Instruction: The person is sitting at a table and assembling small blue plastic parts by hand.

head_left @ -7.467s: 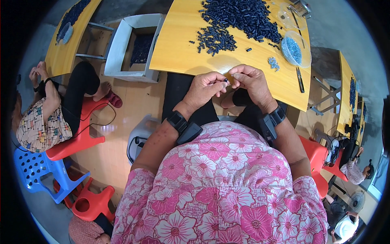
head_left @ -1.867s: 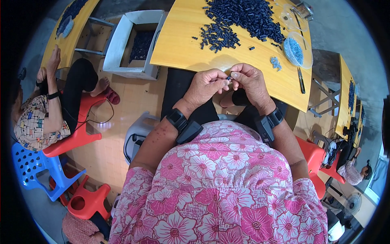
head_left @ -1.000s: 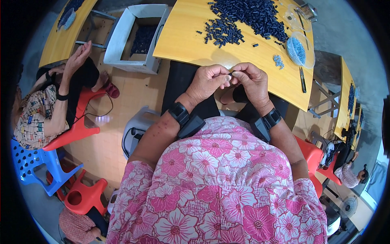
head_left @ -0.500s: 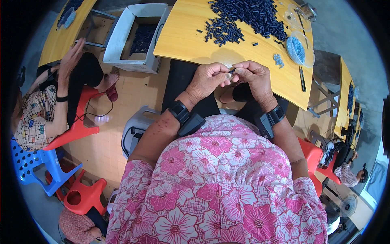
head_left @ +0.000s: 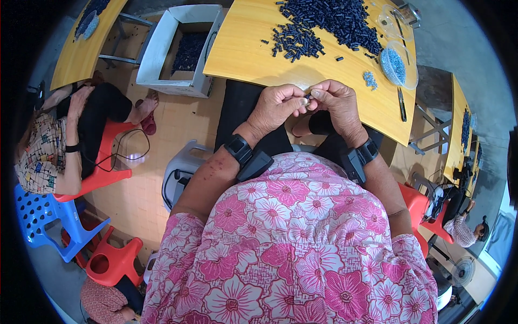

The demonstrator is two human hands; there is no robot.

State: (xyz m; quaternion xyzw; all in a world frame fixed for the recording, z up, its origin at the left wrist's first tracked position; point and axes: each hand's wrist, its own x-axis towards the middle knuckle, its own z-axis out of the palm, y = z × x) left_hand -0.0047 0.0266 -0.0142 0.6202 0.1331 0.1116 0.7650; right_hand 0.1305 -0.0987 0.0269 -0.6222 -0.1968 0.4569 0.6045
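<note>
My left hand (head_left: 279, 106) and my right hand (head_left: 338, 104) meet fingertip to fingertip at the table's near edge. Between them they pinch a small dark cylindrical piece (head_left: 308, 97), mostly covered by thumbs and fingers. Past my hands, a small heap of similar dark blue pieces (head_left: 297, 43) lies on the yellow table (head_left: 243, 51), joined at the back by a much larger pile (head_left: 340, 19). One loose piece (head_left: 339, 59) rests apart from the heap. To the right are a little cluster of pale blue bits (head_left: 370, 80) and a clear bowl (head_left: 409, 79) holding more of them.
A dark pen-like tool (head_left: 402, 105) lies near the table's right edge. Left of the table stands a white box (head_left: 152, 81) with dark pieces inside. Another person (head_left: 51, 151) sits at the left on a red stool (head_left: 110, 156). A metal tin (head_left: 410, 13) stands at the back right.
My hands stay nearly in place, with only slight finger movement around the small piece. At the left, the other person's raised hand has come down to the knee.
</note>
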